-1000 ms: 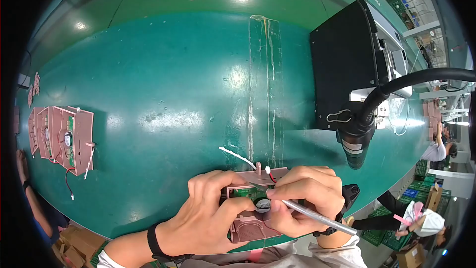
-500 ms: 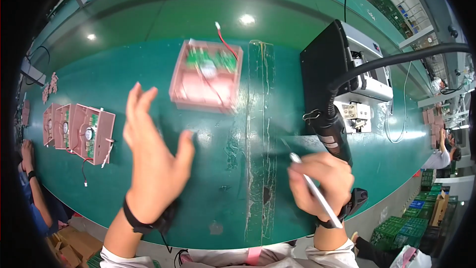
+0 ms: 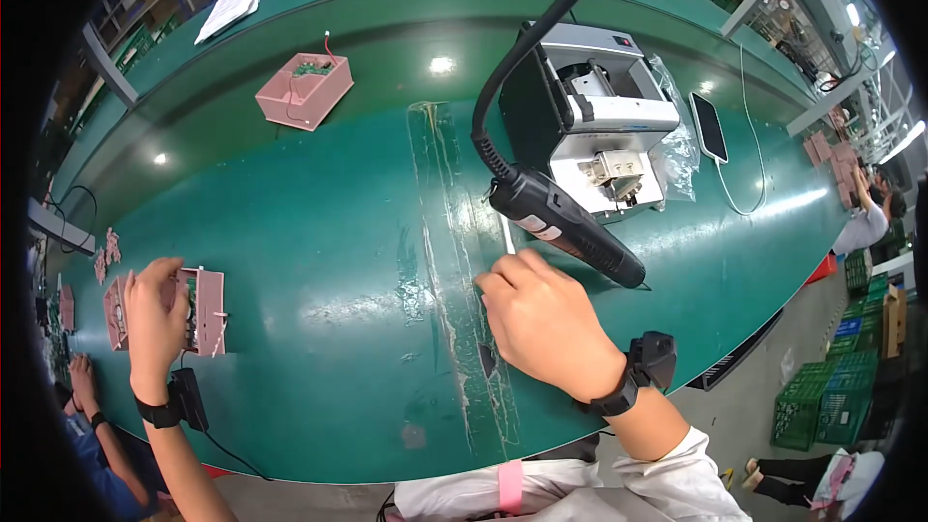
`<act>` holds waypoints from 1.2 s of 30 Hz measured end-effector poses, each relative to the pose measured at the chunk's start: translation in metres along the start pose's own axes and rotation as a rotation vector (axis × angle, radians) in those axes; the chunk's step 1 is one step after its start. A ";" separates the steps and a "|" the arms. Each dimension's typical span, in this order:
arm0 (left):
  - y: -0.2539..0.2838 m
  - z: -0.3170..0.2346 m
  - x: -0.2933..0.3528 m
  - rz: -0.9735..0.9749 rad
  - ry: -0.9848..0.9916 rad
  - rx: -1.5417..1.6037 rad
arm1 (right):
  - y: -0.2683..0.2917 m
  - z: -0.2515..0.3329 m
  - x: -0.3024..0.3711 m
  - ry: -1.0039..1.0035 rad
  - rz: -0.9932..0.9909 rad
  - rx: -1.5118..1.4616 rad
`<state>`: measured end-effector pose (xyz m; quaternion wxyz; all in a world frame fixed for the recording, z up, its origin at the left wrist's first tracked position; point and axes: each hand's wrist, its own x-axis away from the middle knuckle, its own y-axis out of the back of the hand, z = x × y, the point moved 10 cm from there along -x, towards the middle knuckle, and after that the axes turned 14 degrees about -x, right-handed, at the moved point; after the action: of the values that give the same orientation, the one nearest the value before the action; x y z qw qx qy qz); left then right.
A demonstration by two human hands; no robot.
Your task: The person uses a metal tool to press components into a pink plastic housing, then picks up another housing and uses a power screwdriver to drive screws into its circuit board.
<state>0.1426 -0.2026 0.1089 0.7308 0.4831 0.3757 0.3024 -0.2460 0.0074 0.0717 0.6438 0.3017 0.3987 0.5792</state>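
Note:
My left hand is over a row of open pink boxes at the left, its fingers and thumb bent around one of them; the grip is partly hidden. The nearest pink box shows parts inside and a pale connector at its side. Another pink box sits just left of the hand. My right hand rests low over the bench, closed on a slim white tool whose end sticks out past the fingers. Farther back stands a pink box with a green circuit board and a red wire.
A black-and-white machine stands at the right, with a black cylindrical tool on a thick cable before it. Beyond it lies a phone on a white cord. Clear tape runs along the green bench. A co-worker's hand is at far left.
My left hand has moved left onto the row of boxes. The single pink box now stands farther back and left. My right hand has turned palm down, and the view has shifted.

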 end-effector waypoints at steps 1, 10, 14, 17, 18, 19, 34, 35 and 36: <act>-0.005 -0.001 -0.005 0.050 0.018 -0.006 | 0.000 0.000 0.002 -0.014 -0.008 0.006; 0.019 -0.048 -0.026 0.203 0.161 0.030 | 0.100 0.020 0.025 0.182 -0.447 0.083; 0.037 -0.121 -0.032 0.065 -0.021 0.215 | 0.096 -0.023 0.010 0.056 -0.364 0.159; 0.029 -0.179 -0.033 0.161 -0.145 0.467 | 0.099 -0.030 0.008 0.134 -0.348 0.066; 0.033 -0.189 -0.031 0.165 -0.127 0.459 | 0.103 -0.029 0.006 0.148 -0.341 0.054; 0.031 -0.202 -0.028 0.245 -0.095 0.578 | 0.117 -0.041 0.006 0.049 -0.385 -0.156; 0.044 -0.276 -0.030 0.304 -0.195 0.723 | 0.213 -0.057 -0.031 0.320 -0.730 -1.077; 0.045 -0.275 -0.030 0.269 -0.218 0.694 | 0.205 -0.059 -0.034 0.289 -0.700 -1.088; 0.046 -0.275 -0.030 0.234 -0.239 0.665 | 0.199 -0.059 -0.037 0.258 -0.668 -1.099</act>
<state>-0.1081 -0.0789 0.0909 0.5330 0.7659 0.3074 0.1868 -0.3977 -0.0042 0.2171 0.7964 -0.2830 0.1910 0.4992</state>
